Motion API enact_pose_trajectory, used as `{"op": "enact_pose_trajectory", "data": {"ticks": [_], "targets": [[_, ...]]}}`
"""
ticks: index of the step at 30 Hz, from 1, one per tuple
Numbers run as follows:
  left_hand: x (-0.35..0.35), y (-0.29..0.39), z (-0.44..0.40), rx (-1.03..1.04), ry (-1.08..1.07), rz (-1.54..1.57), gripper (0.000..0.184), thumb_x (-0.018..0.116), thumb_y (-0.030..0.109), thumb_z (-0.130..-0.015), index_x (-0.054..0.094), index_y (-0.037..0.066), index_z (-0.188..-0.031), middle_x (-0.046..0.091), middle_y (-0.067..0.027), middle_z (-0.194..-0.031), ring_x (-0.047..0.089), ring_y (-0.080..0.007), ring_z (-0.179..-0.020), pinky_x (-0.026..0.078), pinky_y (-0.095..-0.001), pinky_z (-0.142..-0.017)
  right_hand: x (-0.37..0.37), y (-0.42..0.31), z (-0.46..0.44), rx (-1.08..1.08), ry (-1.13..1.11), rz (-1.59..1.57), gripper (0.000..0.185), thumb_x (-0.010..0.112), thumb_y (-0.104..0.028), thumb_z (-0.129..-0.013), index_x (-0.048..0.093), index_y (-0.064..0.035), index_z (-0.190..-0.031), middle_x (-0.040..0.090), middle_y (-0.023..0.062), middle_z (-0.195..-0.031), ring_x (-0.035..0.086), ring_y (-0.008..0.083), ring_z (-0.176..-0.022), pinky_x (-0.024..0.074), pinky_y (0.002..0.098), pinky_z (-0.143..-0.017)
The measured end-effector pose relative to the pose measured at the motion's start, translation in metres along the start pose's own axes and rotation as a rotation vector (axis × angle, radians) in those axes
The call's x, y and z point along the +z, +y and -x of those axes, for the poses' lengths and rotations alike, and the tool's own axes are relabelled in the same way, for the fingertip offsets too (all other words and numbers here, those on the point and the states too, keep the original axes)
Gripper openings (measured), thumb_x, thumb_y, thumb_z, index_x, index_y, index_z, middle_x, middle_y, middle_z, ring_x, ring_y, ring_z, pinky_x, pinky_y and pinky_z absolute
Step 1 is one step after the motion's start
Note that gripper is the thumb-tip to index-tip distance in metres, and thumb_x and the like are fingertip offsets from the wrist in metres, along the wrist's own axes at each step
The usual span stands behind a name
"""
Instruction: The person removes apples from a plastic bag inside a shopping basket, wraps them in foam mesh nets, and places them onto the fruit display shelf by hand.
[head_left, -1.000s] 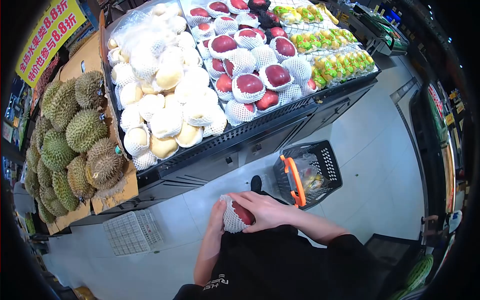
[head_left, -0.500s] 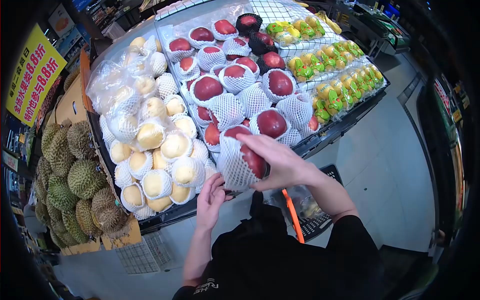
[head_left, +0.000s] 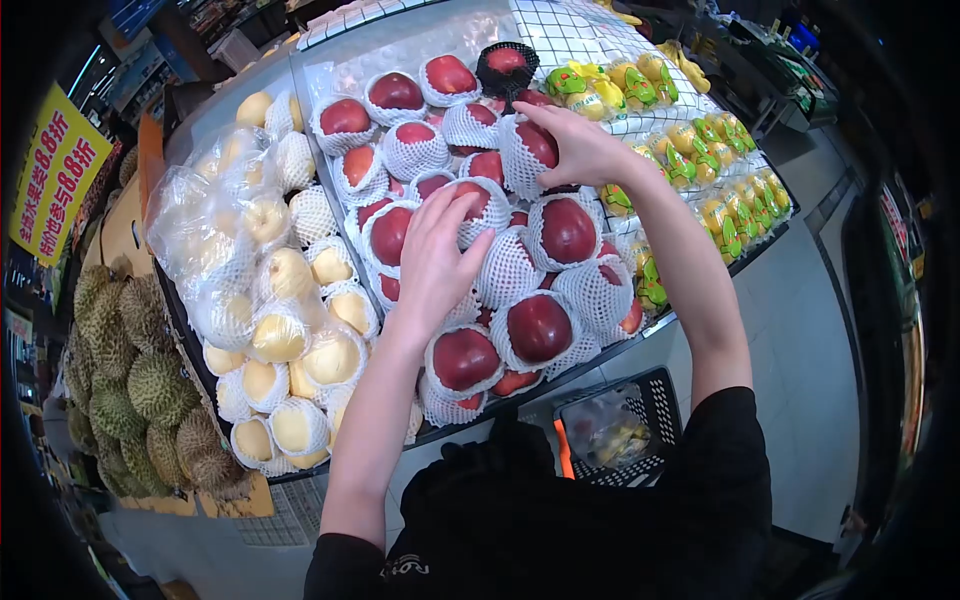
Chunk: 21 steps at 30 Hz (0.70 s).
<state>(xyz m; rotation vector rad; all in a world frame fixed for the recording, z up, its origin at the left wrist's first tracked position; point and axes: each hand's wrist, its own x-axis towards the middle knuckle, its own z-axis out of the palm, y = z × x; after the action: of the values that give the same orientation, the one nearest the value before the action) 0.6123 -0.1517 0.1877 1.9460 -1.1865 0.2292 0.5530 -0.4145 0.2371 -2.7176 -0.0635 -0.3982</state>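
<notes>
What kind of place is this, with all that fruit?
Most likely the fruit section of a shop: you can see piled red fruit in foam nets, spiky durians, and a yellow discount sign.

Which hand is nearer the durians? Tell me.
Left. The left hand, over the red fruits, is right of the durians in view; the right hand, around a netted fruit, is farther right.

Left hand [head_left: 438,258]: netted red fruit [head_left: 567,230] packed close on both sides; right forearm [head_left: 695,275] bars rightward passage; free air above.
</notes>
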Motion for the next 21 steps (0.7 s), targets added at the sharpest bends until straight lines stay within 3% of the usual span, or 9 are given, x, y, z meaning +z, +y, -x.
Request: {"op": "enact_pose_trajectory", "data": {"ticks": [3,7,14,18,21], "targets": [[0.015,-0.019,-0.026,0.057,-0.053,-0.178,0.055,0.072,0.033,-0.08,0.059,0.004,-0.126,0.05,-0.0234,-0.137,0.044,-0.038,-0.131,0.034,-0.0458,-0.109,0.008,0.01,-0.009,0.024,-0.115,0.0,0.099,0.08,-0.018,-0.06,0.034,-0.0047,-0.146,0.05,0.0236,-0.134,0.048,0.0362,-0.126,0.0391,0.04,-0.108],[0.033,-0.028,-0.044,0.043,-0.167,-0.28,0.063,0.073,0.041,-0.077,0.057,0.007,-0.129,0.048,-0.0231,-0.14,0.04,-0.0376,-0.135,0.029,-0.0511,-0.11,0.018,0.022,-0.01,-0.027,-0.196,-0.033,0.102,0.082,-0.019,-0.059,0.032,-0.0033,-0.147,0.049,0.022,-0.136,0.048,0.0343,-0.127,0.0388,0.0397,-0.108],[0.059,-0.055,-0.047,0.097,-0.115,-0.201,0.058,0.075,0.037,-0.076,0.06,0.005,-0.123,0.055,-0.0215,-0.132,0.046,-0.0363,-0.129,0.035,-0.0482,-0.105,0.02,0.026,-0.008,-0.104,-0.247,-0.08,0.103,0.085,-0.018,-0.062,0.031,-0.0064,-0.149,0.047,0.021,-0.138,0.047,0.0331,-0.128,0.0392,0.039,-0.108],[0.068,-0.055,-0.045,0.133,0.002,-0.149,0.054,0.075,0.034,-0.077,0.062,0.004,-0.119,0.061,-0.0173,-0.121,0.055,-0.0324,-0.116,0.041,-0.044,-0.097,0.027,0.029,-0.003,-0.129,-0.226,-0.077,0.102,0.085,-0.023,-0.063,0.032,-0.0062,-0.148,0.046,0.0202,-0.138,0.046,0.0326,-0.128,0.0401,0.0386,-0.106],[0.068,-0.055,-0.047,0.146,-0.029,-0.145,0.052,0.075,0.033,-0.077,0.063,0.004,-0.118,0.062,-0.013,-0.117,0.057,-0.0294,-0.109,0.042,-0.0429,-0.093,0.026,0.032,-0.003,-0.019,-0.231,-0.296,0.107,0.088,-0.021,-0.062,0.029,-0.0116,-0.151,0.041,0.0158,-0.143,0.045,0.0298,-0.13,0.038,0.0377,-0.109]]}}
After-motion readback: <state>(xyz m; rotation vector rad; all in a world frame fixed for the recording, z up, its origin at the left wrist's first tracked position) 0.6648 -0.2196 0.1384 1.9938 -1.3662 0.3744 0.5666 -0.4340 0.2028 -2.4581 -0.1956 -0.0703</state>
